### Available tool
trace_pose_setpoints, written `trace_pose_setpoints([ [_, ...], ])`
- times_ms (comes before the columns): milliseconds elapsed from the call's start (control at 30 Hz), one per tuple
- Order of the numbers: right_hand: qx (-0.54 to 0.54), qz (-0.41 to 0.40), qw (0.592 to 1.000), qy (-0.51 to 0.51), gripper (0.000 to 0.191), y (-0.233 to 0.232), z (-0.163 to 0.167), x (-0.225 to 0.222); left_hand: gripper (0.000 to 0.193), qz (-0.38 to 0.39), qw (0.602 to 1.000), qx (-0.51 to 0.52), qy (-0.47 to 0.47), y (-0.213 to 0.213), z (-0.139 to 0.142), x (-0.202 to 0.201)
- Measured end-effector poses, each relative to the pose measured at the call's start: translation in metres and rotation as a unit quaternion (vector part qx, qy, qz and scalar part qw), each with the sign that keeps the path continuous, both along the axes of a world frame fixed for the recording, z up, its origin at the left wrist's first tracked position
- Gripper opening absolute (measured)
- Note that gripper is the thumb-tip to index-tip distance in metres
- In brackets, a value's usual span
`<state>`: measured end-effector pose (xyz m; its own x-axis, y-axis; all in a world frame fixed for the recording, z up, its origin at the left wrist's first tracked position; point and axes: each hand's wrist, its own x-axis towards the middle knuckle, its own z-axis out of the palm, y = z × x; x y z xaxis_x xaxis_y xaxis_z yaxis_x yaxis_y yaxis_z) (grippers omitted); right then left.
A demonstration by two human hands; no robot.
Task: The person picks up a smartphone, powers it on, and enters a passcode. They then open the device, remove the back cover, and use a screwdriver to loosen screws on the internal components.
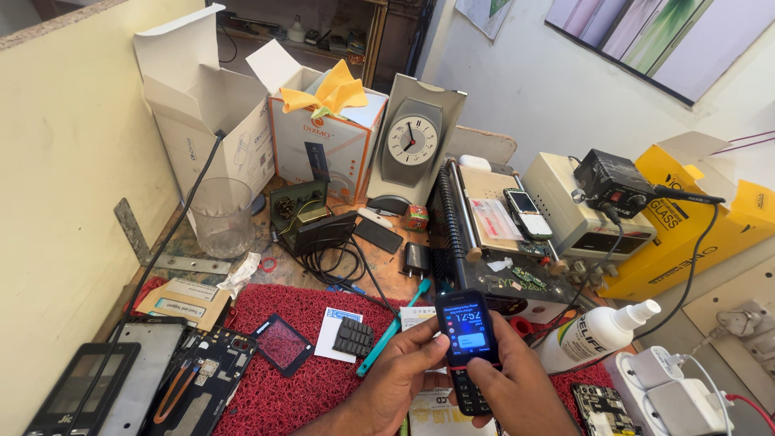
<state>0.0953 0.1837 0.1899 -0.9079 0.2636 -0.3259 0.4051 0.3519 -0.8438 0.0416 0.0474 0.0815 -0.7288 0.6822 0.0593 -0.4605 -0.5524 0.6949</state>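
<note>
Both hands grip a phone (pixel 467 343) w/ lit screen, low centre over the red mat (pixel 291 387): left hand (pixel 400 379) wraps its side, right hand (pixel 517 387) thumbs the keypad. Phone's lower end hidden by fingers; wrists cut off at frame edge.

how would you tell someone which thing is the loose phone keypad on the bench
Start at the red mat covering the front of the bench. Near its middle lies a white card, left of the teal toothbrush. The keypad is the small dark rubber slab with rows of raised keys resting on that card's right edge, unlike the flat glossy square screen beside it.
</note>
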Motion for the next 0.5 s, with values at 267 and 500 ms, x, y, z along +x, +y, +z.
trace_pose_setpoints([
  [267,-0.026,0.027,0.999,0.032,0.075,0.011,-0.011,-0.001,0.05,0.006,1.0,-0.001,0.013,0.001,0.003,0.003],
  [500,-0.023,0.028,0.999,0.036,0.078,0.017,-0.014,0.002,0.051,0.003,1.0,-0.015,0.009,0.001,0.012,0.005],
])
